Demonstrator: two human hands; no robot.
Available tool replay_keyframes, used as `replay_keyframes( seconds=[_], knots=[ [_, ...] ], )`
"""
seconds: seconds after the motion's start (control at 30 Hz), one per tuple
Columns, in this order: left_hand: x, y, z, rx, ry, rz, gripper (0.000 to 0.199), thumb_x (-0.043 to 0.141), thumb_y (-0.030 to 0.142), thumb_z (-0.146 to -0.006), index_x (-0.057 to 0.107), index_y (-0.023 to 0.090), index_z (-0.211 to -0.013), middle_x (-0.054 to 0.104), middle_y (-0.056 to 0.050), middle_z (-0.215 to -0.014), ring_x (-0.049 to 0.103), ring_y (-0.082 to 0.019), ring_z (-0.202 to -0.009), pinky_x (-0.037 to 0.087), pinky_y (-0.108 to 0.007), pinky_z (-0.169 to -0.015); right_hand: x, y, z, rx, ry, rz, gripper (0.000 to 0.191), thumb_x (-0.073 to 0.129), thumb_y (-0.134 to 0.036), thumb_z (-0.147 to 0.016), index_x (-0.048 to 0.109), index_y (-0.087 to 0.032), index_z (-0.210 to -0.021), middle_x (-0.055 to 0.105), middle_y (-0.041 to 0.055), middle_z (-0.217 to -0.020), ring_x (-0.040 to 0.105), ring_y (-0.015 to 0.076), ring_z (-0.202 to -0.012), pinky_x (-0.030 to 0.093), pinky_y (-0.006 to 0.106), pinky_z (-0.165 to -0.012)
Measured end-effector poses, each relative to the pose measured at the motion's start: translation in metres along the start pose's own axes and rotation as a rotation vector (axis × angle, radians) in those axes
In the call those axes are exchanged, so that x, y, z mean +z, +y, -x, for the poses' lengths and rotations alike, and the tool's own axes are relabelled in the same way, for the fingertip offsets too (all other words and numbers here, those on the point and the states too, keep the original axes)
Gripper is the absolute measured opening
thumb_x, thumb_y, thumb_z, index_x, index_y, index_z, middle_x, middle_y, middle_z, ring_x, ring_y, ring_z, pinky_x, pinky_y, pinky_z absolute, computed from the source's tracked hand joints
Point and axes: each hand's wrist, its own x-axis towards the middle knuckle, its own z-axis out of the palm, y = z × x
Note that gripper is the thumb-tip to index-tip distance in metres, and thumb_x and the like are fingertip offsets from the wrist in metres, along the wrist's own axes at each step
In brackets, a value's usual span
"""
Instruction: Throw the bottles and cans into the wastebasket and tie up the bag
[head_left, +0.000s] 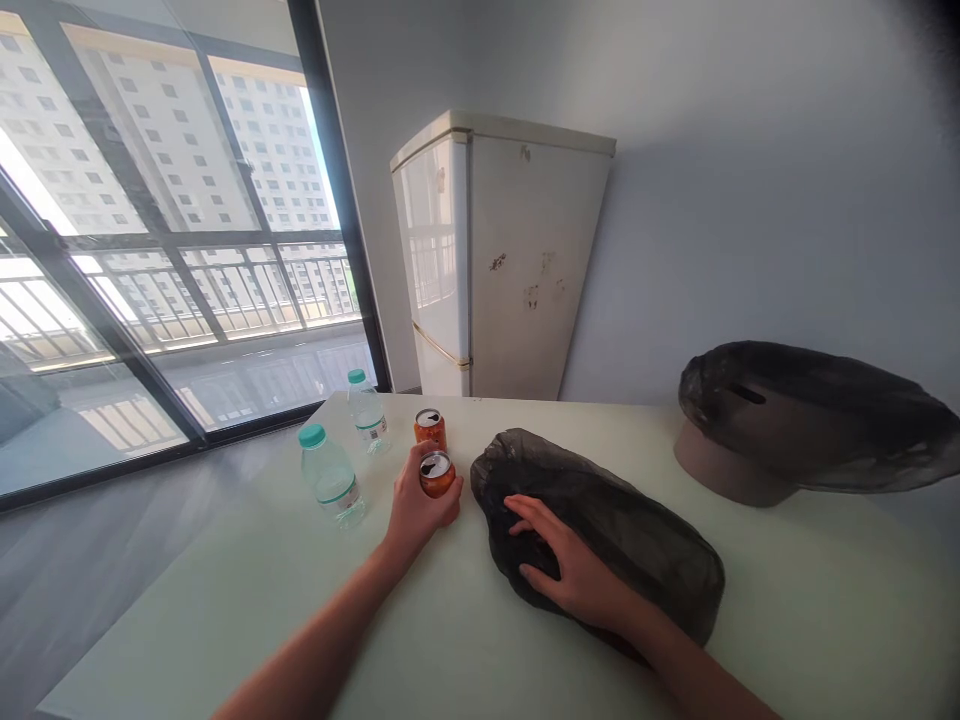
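My left hand (pixel 417 505) is wrapped round an orange can (pixel 436 474) with an opened top, upright at the table's middle. Just behind it stands a second orange can (pixel 430 428), also opened. To the right, a black plastic bag (pixel 637 540) lies on the table. My right hand (pixel 551 560) rests over the bag's left part, fingers apart and nothing held between them. Left of the cans, two clear bottles with green caps stand upright, one nearer (pixel 331 480) and one farther back (pixel 367 415).
A brown bin (pixel 731 462) lined with a black bag (pixel 817 415) stands at the table's right side. Behind the pale table (pixel 247 620) is a white refrigerator (pixel 532 270) against the wall. Glass sliding doors are at the left.
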Motion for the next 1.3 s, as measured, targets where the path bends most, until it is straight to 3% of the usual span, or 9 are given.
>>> replay_keyframes(
  seconds=[0.17, 0.43, 0.8, 1.3],
  knots=[
    [-0.001, 0.002, -0.001, 0.008, 0.005, -0.056, 0.036, 0.074, 0.031, -0.08, 0.056, 0.026, -0.111, 0.068, -0.002, -0.102, 0.067, -0.022, -0.093, 0.05, -0.035, -0.086, 0.0, 0.002, 0.0, -0.013, 0.004, -0.005, 0.072, 0.062, -0.016, -0.09, 0.043, -0.036, -0.156, 0.036, 0.0063, -0.163, 0.061, 0.0216, -0.125, 0.044, 0.044, -0.116],
    [0.0, 0.0, 0.0, 0.01, 0.033, -0.105, 0.035, 0.075, 0.031, -0.079, 0.057, 0.026, -0.109, 0.068, -0.002, -0.104, 0.066, -0.023, -0.094, 0.05, -0.037, -0.087, -0.001, -0.001, 0.0, -0.014, 0.003, -0.005, 0.072, 0.062, -0.014, -0.088, 0.043, -0.035, -0.155, 0.037, 0.0066, -0.162, 0.061, 0.0214, -0.125, 0.044, 0.044, -0.116],
    [-0.004, 0.007, 0.001, 0.131, 0.022, -0.153, 0.032, 0.072, 0.025, -0.082, 0.058, 0.026, -0.11, 0.066, -0.003, -0.108, 0.067, -0.022, -0.096, 0.052, -0.032, -0.084, 0.0, 0.004, -0.003, -0.041, 0.017, 0.001, 0.07, 0.063, -0.015, -0.088, 0.045, -0.032, -0.154, 0.043, 0.0088, -0.158, 0.061, 0.0228, -0.124, 0.044, 0.045, -0.116],
    [-0.014, 0.004, -0.003, 0.169, 0.084, -0.579, 0.014, 0.063, 0.02, -0.086, 0.063, 0.026, -0.099, 0.069, -0.005, -0.106, 0.063, -0.027, -0.1, 0.051, -0.036, -0.076, -0.007, -0.001, -0.003, -0.038, 0.035, 0.018, 0.057, 0.063, -0.02, -0.09, 0.057, -0.03, -0.146, 0.046, 0.0096, -0.157, 0.064, 0.0238, -0.12, 0.049, 0.044, -0.111]
  ],
)
